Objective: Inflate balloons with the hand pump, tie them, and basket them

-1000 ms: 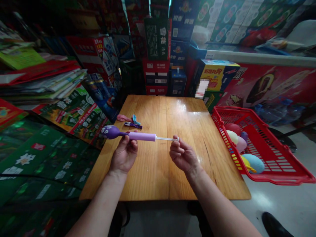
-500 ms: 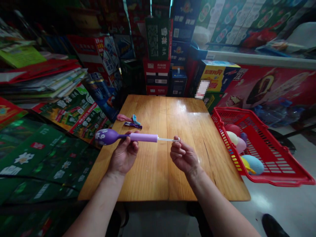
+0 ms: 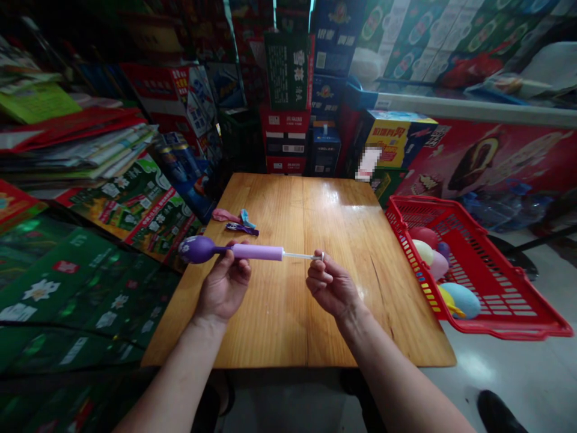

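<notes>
A lilac hand balloon pump (image 3: 259, 252) lies level across my view above the table. My left hand (image 3: 226, 285) is closed around its left end, pinching where the neck of a purple balloon (image 3: 197, 249) fits on. This balloon is partly inflated, with white flowers on its skin, and points left. My right hand (image 3: 331, 279) grips the ring-shaped handle (image 3: 319, 256) at the pump's other end. The white plunger rod (image 3: 296, 256) shows between barrel and fingers. Beyond my left hand, flat pink (image 3: 225, 215), blue (image 3: 247, 218) and dark purple balloons (image 3: 242, 229) lie on the wood.
Under the pump is a wooden table (image 3: 279, 325). To its right stands a red basket (image 3: 500, 328) with several inflated balloons, one of them light blue (image 3: 462, 300). Green cartons (image 3: 90, 288) and stacked papers (image 3: 81, 150) crowd the left; more boxes (image 3: 286, 132) stand behind.
The pump and my right hand have shifted slightly left. The balloon looks a little smaller and turned, its flowers now nearer the far left end. Both hands keep their grip.
</notes>
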Demonstrator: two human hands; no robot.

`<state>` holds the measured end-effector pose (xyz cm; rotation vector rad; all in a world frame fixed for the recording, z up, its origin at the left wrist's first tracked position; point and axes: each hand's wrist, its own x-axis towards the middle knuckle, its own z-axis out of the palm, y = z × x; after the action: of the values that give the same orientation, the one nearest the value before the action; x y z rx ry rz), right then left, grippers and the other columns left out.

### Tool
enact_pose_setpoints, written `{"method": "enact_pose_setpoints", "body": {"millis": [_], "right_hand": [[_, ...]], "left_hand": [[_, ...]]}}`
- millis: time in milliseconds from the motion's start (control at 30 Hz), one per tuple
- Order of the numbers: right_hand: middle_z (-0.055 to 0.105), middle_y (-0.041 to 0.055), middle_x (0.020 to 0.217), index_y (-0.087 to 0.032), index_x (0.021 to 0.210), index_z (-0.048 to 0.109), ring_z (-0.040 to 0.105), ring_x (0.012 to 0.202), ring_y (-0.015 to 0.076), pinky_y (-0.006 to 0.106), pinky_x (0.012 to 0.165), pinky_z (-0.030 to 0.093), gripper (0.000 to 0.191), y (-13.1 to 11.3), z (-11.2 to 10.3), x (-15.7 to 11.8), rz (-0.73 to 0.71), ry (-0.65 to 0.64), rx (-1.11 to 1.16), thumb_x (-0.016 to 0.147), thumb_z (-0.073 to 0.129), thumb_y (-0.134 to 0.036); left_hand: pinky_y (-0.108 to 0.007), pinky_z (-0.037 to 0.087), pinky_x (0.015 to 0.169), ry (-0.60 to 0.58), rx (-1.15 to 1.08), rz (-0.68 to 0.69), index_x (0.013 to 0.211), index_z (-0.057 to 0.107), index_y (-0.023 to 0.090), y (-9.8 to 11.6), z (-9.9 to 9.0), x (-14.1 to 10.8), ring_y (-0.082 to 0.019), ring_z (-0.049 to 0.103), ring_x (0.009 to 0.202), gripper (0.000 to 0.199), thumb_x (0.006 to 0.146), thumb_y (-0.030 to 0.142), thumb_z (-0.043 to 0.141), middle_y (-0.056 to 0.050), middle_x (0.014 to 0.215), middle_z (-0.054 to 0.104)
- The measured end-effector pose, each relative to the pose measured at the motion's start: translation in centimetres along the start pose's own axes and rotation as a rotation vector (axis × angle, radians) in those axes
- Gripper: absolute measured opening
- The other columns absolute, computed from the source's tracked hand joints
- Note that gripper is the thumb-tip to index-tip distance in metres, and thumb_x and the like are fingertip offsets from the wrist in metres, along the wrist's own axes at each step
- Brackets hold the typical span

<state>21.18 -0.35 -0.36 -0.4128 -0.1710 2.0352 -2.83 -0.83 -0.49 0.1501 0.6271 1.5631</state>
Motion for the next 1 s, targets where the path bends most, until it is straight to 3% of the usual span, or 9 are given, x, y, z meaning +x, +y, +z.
{"method": "enact_pose_setpoints", "body": {"millis": [167, 367, 633, 867, 1000], "right_hand": [[0.065, -0.0016, 0.074, -0.016, 0.102, 0.064, 0.04, 0.05, 0.0042, 0.016, 0.048, 0.037, 0.021, 1.7, -0.5, 0.3, 0.094, 0.006, -0.01, 0.084, 0.074, -0.019], [0.058, -0.0055, 0.064, -0.013, 0.096, 0.064, 0.034, 0.045, 0.0027, 0.014, 0.044, 0.031, 0.012, -0.5, 0.1, 0.1, -0.003, 0.001, 0.042, 0.085, 0.07, -0.013], [0.065, -0.0012, 0.069, -0.014, 0.098, 0.066, 0.036, 0.047, 0.0039, 0.016, 0.046, 0.033, 0.021, 2.8, -0.3, 0.3, 0.057, 0.006, -0.077, 0.081, 0.078, -0.019], [0.063, -0.0024, 0.066, -0.014, 0.094, 0.068, 0.035, 0.047, 0.0029, 0.014, 0.045, 0.032, 0.014, 0.4, 0.0, 0.1, 0.018, -0.045, -0.036, 0.082, 0.075, -0.016], [0.066, -0.0002, 0.07, -0.013, 0.098, 0.068, 0.038, 0.048, 0.0034, 0.015, 0.047, 0.034, 0.019, 1.1, -0.3, 0.1, 0.011, -0.063, -0.081, 0.082, 0.076, -0.018]], "left_hand": [[-0.02, 0.061, 0.065, -0.041, 0.046, -0.113, 0.108, 0.073, 0.018, -2.0, -0.2, -0.7, -0.01, 0.068, 0.071, 0.022, 0.09, 0.009, 0.063, -0.012, 0.12, 0.07], [-0.017, 0.059, 0.063, -0.014, -0.009, -0.01, 0.112, 0.072, 0.018, -0.1, 0.1, 0.1, -0.008, 0.067, 0.07, 0.024, 0.093, 0.01, 0.058, -0.01, 0.118, 0.071], [-0.019, 0.06, 0.062, 0.027, 0.038, -0.092, 0.11, 0.072, 0.016, -2.4, 0.0, -0.8, -0.01, 0.067, 0.067, 0.022, 0.09, 0.013, 0.065, -0.012, 0.114, 0.072], [-0.015, 0.056, 0.055, 0.075, 0.01, 0.011, 0.106, 0.072, 0.016, -0.1, 0.1, 0.2, -0.007, 0.064, 0.061, 0.017, 0.094, 0.016, 0.061, -0.011, 0.109, 0.073], [-0.017, 0.058, 0.059, 0.026, 0.023, -0.048, 0.105, 0.073, 0.017, -1.1, -0.2, -0.2, -0.008, 0.066, 0.065, 0.016, 0.091, 0.014, 0.064, -0.01, 0.113, 0.072]]}}
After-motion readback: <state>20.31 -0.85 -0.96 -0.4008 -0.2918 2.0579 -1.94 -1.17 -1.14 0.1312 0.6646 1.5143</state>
